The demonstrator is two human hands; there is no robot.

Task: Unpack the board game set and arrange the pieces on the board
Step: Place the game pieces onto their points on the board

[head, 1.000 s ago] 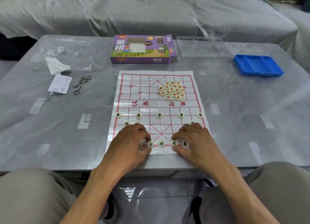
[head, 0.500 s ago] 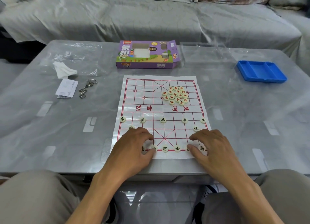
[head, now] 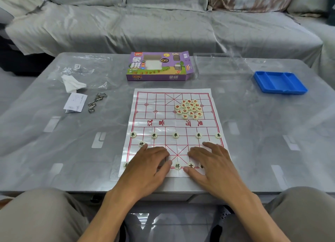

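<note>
Alignment of the near back rank is the step in hand, by my judgement; it is best done with light fingertip nudges, each disc slid onto its line crossing while the thin board (head: 174,131) is kept flat against the bench (head: 272,142); a firm push would likely wrinkle the sheet and disturb the row of five soldiers (head: 175,135) just beyond the fingertips. Left hand (head: 145,166) lies flat on the board, fingers spread and relaxed, gripping nothing; whatever discs sit beneath it are hidden, with one disc (head: 125,165) showing just outside it. Right hand (head: 215,164) lies likewise, fingers extended, holding nothing. Between the two thumbs sit the general (head: 177,166) and an adviser (head: 190,165), the latter touching or nearly touching the right thumb; a cannon (head: 141,143) lies just beyond the left fingers. Red pieces (head: 189,108) remain heaped well beyond both hands, unplaced; the purple box (head: 157,66) stands farther still.
</note>
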